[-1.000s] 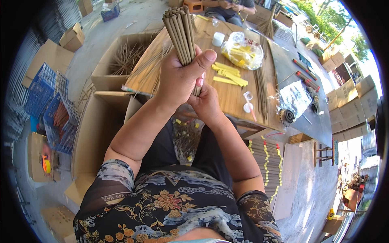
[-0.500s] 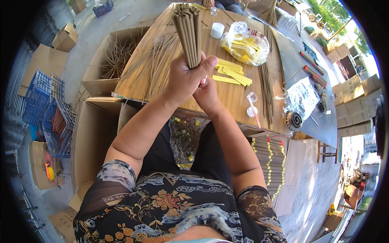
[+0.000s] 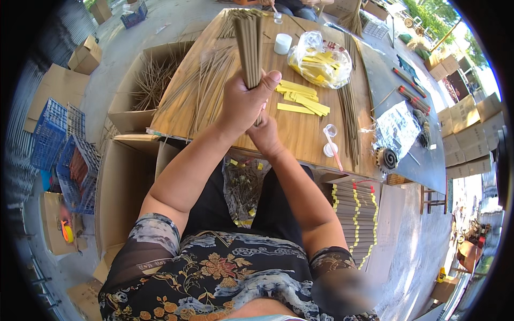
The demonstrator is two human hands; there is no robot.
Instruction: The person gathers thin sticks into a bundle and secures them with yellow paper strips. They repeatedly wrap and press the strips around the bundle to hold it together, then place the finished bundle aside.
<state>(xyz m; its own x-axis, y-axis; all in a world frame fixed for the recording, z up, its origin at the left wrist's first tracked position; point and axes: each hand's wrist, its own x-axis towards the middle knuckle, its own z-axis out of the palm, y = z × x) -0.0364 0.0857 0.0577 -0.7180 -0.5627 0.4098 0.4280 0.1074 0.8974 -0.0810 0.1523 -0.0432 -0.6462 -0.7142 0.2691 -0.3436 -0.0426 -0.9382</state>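
Observation:
My left hand (image 3: 243,104) is wrapped around a bundle of brown incense sticks (image 3: 249,51), which stands nearly upright over the table's near side. Just below it my right hand (image 3: 264,135) closes on the lower end of the same bundle, its fingers partly hidden. Yellow paper strips (image 3: 302,100) lie in a loose pile on the wooden table right of my hands. Behind them sits a clear plastic bag (image 3: 320,63) with more yellow strips inside. Loose thin sticks (image 3: 206,80) are spread on the table to the left.
A white jar (image 3: 282,44) stands beside the bag. Near the front edge lies a small lidded cup with a pink stick (image 3: 332,147). More sticks (image 3: 350,107) run along the right side. Banded bundles (image 3: 356,214) are stacked below. A co-worker's hand (image 3: 310,2) shows at the far edge.
The bundle has turned and tilts slightly differently, and my right hand has shifted a little left and down along its lower end. The far co-worker's hand has moved at a small cup.

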